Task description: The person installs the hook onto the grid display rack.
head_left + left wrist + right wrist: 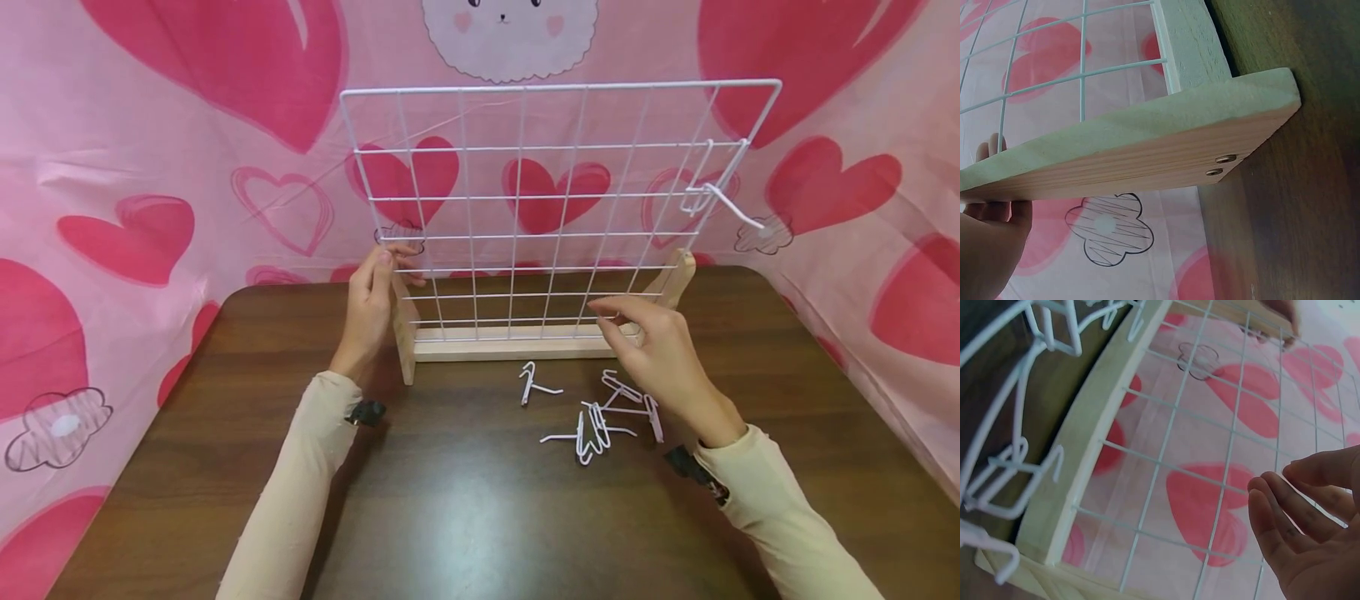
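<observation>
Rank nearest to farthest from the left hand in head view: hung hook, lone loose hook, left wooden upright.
1. Left wooden upright, in the left hand.
2. Lone loose hook, rightward on the table.
3. Hung hook, upper right of the grid.

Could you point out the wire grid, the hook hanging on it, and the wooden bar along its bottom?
Wire grid (517,197), head view: a wire crossing near its middle.
Hook (735,208), head view: its protruding prong.
Wooden bar (480,352), head view: its front face.
</observation>
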A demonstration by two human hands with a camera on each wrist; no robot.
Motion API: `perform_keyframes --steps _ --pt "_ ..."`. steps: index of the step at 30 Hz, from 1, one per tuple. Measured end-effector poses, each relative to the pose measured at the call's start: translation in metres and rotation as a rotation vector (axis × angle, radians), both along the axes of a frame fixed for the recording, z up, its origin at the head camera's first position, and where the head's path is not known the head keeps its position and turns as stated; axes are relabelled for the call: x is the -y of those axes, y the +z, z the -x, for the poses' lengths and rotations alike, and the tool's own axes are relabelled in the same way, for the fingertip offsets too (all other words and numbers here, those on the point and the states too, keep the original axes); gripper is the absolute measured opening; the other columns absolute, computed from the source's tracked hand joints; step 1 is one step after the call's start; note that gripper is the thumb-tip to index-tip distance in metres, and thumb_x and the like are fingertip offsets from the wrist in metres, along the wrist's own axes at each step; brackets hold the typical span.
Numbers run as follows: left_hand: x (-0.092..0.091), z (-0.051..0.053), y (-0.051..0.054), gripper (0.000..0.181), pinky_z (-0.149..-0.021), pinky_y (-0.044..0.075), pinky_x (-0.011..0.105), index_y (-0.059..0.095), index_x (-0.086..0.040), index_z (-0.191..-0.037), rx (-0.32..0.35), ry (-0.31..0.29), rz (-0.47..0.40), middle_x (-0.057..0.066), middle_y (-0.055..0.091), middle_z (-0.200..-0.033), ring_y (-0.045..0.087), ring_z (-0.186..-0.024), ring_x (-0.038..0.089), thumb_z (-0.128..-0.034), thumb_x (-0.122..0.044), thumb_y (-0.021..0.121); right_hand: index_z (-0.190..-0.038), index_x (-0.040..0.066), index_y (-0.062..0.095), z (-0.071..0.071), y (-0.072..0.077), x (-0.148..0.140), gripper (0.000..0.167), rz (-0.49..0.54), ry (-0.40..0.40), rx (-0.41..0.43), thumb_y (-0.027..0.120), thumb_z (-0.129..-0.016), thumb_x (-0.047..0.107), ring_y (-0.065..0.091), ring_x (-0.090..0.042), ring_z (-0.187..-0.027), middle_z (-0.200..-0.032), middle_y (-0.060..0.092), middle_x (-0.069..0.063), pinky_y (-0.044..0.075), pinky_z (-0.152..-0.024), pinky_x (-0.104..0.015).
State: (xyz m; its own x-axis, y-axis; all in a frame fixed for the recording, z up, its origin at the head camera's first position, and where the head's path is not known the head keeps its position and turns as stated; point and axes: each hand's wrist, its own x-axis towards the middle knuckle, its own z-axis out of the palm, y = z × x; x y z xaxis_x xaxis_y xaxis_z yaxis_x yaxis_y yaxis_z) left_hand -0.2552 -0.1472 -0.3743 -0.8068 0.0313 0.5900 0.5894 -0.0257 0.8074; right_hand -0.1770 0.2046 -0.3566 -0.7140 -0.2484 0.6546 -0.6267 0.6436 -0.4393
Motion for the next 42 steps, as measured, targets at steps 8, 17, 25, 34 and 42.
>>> perform_keyframes --steps 8,17,25,34,42 --pt "0.000 0.000 0.000 0.039 -0.082 0.058 0.038 0.058 0.012 -0.119 -0.017 0.001 -0.002 0.017 0.067 -0.108 0.063 -0.083 0.047 -0.1093 -0.017 0.033 -0.105 0.000 0.074 0.002 -0.016 0.013 0.020 -0.076 0.082 0.054 0.071 -0.086 -0.003 0.070 -0.022 -0.084 -0.100 0.075 -0.010 0.056 -0.077 -0.037" --pt "0.000 0.000 -0.002 0.042 -0.083 0.058 0.044 0.056 0.013 -0.119 -0.009 0.016 0.012 0.013 0.067 -0.106 0.066 -0.082 0.039 -0.1094 -0.022 0.034 -0.104 0.001 0.074 0.001 -0.038 0.027 0.016 -0.186 0.149 0.188 0.072 -0.087 0.001 0.070 -0.023 -0.093 -0.100 0.074 -0.009 0.059 -0.081 -0.043" --pt "-0.001 0.001 -0.003 0.039 -0.082 0.056 0.050 0.058 0.010 -0.117 -0.021 0.009 -0.001 0.013 0.066 -0.105 0.065 -0.082 0.041 -0.1096 -0.017 0.031 -0.100 0.003 0.075 -0.002 -0.052 0.034 0.012 -0.319 0.198 0.308 0.072 -0.088 0.003 0.069 -0.020 -0.092 -0.096 0.073 -0.005 0.058 -0.084 -0.042" --pt "-0.003 0.002 -0.001 0.039 -0.080 0.058 0.040 0.058 0.011 -0.116 -0.016 0.015 -0.004 0.016 0.066 -0.105 0.064 -0.083 0.044 -0.1096 -0.017 0.031 -0.102 0.005 0.076 -0.008 -0.057 0.037 0.015 -0.480 0.300 0.326 0.069 -0.090 0.001 0.069 -0.019 -0.094 -0.097 0.074 -0.005 0.058 -0.086 -0.040" --pt "-0.002 0.001 -0.003 0.040 -0.082 0.058 0.042 0.058 0.011 -0.115 -0.015 0.029 -0.003 0.016 0.066 -0.101 0.064 -0.082 0.045 -0.1093 -0.021 0.035 -0.088 0.011 0.073 -0.017 -0.061 0.046 0.007 -0.531 0.190 0.279 0.076 -0.083 0.006 0.061 -0.016 -0.077 -0.083 0.063 0.001 0.055 -0.066 -0.034"
